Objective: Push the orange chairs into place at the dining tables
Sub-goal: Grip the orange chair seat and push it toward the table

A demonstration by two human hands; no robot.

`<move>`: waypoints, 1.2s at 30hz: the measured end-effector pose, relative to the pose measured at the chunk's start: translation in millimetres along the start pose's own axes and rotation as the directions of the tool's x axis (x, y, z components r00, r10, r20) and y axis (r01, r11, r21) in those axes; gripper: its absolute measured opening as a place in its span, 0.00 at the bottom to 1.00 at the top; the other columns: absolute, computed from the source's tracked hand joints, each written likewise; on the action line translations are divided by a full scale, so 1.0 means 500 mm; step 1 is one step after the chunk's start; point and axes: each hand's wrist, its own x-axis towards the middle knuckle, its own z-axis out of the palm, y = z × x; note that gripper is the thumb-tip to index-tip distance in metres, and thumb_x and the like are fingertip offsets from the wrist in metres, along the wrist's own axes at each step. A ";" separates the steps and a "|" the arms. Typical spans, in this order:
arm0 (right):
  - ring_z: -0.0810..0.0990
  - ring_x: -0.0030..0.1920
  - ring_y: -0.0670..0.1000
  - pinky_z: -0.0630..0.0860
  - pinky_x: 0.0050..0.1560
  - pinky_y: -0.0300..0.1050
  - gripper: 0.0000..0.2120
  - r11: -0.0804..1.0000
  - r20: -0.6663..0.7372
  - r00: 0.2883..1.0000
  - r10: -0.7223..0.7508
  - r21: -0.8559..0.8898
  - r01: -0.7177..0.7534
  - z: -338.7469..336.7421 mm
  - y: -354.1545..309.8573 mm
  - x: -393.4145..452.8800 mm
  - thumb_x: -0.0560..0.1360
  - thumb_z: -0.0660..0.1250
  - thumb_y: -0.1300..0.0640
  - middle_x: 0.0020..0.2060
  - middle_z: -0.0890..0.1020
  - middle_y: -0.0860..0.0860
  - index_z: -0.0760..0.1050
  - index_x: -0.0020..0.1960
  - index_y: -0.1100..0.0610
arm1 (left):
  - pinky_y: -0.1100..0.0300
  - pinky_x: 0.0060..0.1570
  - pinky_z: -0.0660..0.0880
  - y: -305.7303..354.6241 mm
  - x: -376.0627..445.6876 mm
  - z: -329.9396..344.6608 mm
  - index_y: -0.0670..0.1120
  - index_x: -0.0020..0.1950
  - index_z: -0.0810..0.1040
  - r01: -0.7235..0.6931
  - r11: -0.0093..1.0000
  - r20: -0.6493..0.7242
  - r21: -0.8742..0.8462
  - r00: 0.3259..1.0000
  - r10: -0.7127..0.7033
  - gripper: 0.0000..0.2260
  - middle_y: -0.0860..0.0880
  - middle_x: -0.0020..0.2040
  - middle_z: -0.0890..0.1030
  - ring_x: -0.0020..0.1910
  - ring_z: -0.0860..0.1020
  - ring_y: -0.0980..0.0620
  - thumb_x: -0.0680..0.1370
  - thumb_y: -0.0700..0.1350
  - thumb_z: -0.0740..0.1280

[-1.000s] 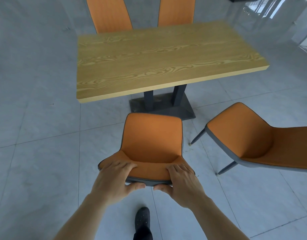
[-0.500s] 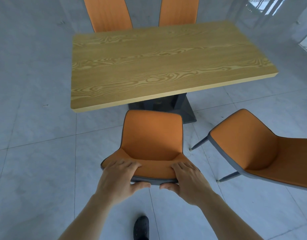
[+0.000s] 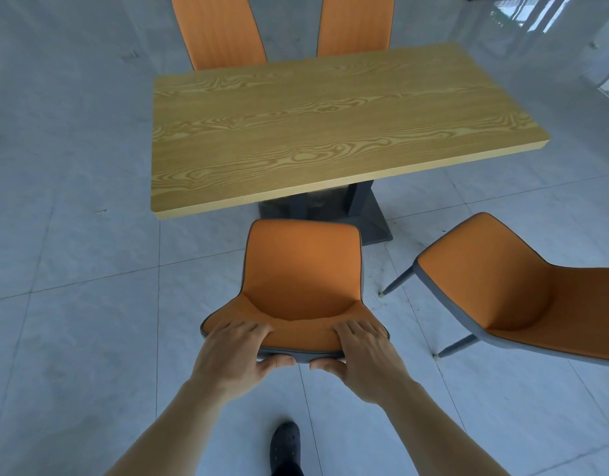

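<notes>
An orange chair (image 3: 301, 269) with a grey shell stands in front of me, facing the wooden dining table (image 3: 323, 125). My left hand (image 3: 237, 355) and my right hand (image 3: 361, 355) both grip the top edge of its backrest, fingers over the front, thumbs behind. The seat's front edge lies just short of the table's near edge. A second orange chair (image 3: 522, 297) stands to the right, turned at an angle away from the table.
Two more orange chairs (image 3: 220, 32) (image 3: 356, 25) are tucked in at the table's far side. A dark pedestal base (image 3: 368, 211) holds the table up. My black shoe (image 3: 284, 441) is on the grey tiled floor (image 3: 73, 304) below.
The chair in my hands has slid forward toward the table, and I have stepped closer; the gap between its seat and the table's near edge has shrunk.
</notes>
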 end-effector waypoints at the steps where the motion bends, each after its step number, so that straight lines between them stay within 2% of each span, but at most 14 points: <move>1: 0.77 0.58 0.52 0.72 0.61 0.48 0.50 1.000 0.003 1.000 0.001 0.008 -0.001 0.003 -0.002 0.001 0.63 0.38 0.16 0.55 0.80 0.47 0.73 0.60 0.51 | 0.62 0.44 0.71 -0.004 -0.006 0.002 0.57 0.51 0.79 0.006 1.000 -0.008 -0.002 1.000 -0.006 0.35 0.60 0.43 0.82 0.46 0.80 0.56 0.69 0.83 0.49; 4: 0.77 0.56 0.52 0.73 0.62 0.49 0.47 0.999 0.003 0.999 -0.033 0.012 0.033 0.007 -0.011 0.010 0.66 0.41 0.16 0.53 0.81 0.48 0.74 0.58 0.52 | 0.60 0.43 0.74 -0.013 -0.024 -0.001 0.58 0.50 0.77 0.058 0.998 -0.014 -0.023 0.998 -0.058 0.33 0.60 0.43 0.81 0.45 0.79 0.56 0.70 0.82 0.50; 6: 0.77 0.58 0.53 0.72 0.64 0.50 0.48 0.999 0.016 0.999 -0.050 0.003 0.050 0.013 -0.021 0.014 0.66 0.41 0.17 0.55 0.81 0.48 0.74 0.61 0.53 | 0.60 0.45 0.74 -0.022 -0.040 0.002 0.58 0.53 0.77 0.070 0.997 -0.027 -0.015 0.997 -0.070 0.33 0.61 0.46 0.81 0.48 0.79 0.55 0.71 0.81 0.50; 9: 0.76 0.62 0.52 0.69 0.67 0.49 0.51 0.999 0.017 0.999 -0.052 -0.010 0.052 0.009 -0.034 0.039 0.64 0.39 0.17 0.59 0.80 0.47 0.73 0.65 0.52 | 0.59 0.51 0.75 -0.040 -0.029 -0.009 0.59 0.59 0.77 0.082 0.997 -0.029 -0.003 0.996 -0.082 0.37 0.60 0.52 0.81 0.54 0.79 0.54 0.69 0.82 0.46; 14: 0.76 0.63 0.52 0.68 0.67 0.49 0.52 0.998 0.030 0.998 -0.052 -0.033 0.053 -0.005 -0.019 0.086 0.64 0.38 0.16 0.58 0.80 0.47 0.72 0.66 0.52 | 0.54 0.56 0.75 -0.057 0.022 -0.020 0.58 0.61 0.78 0.061 0.997 -0.002 0.036 0.998 -0.061 0.40 0.59 0.54 0.82 0.58 0.78 0.52 0.69 0.82 0.43; 26: 0.76 0.63 0.54 0.72 0.67 0.52 0.48 0.998 0.056 0.998 -0.024 -0.051 0.026 -0.028 -0.006 0.138 0.66 0.46 0.18 0.60 0.79 0.49 0.72 0.67 0.53 | 0.51 0.57 0.77 -0.075 0.080 -0.027 0.56 0.61 0.78 0.047 0.998 0.043 0.053 0.998 -0.049 0.41 0.57 0.54 0.83 0.57 0.79 0.50 0.69 0.82 0.44; 32: 0.75 0.66 0.57 0.70 0.70 0.55 0.48 0.995 0.051 0.999 0.002 -0.096 0.003 -0.039 -0.006 0.152 0.68 0.46 0.18 0.64 0.78 0.50 0.70 0.70 0.52 | 0.51 0.59 0.76 -0.081 0.102 -0.031 0.56 0.63 0.76 0.060 0.995 0.071 0.081 0.995 -0.065 0.43 0.57 0.55 0.82 0.58 0.78 0.51 0.68 0.83 0.42; 36: 0.74 0.68 0.55 0.66 0.71 0.53 0.51 0.995 0.028 0.999 0.034 -0.092 -0.031 -0.039 -0.011 0.139 0.67 0.46 0.16 0.67 0.77 0.49 0.68 0.74 0.52 | 0.52 0.62 0.73 -0.078 0.100 -0.036 0.58 0.66 0.73 0.078 0.993 0.112 0.089 0.990 -0.088 0.41 0.58 0.60 0.80 0.61 0.76 0.52 0.68 0.83 0.46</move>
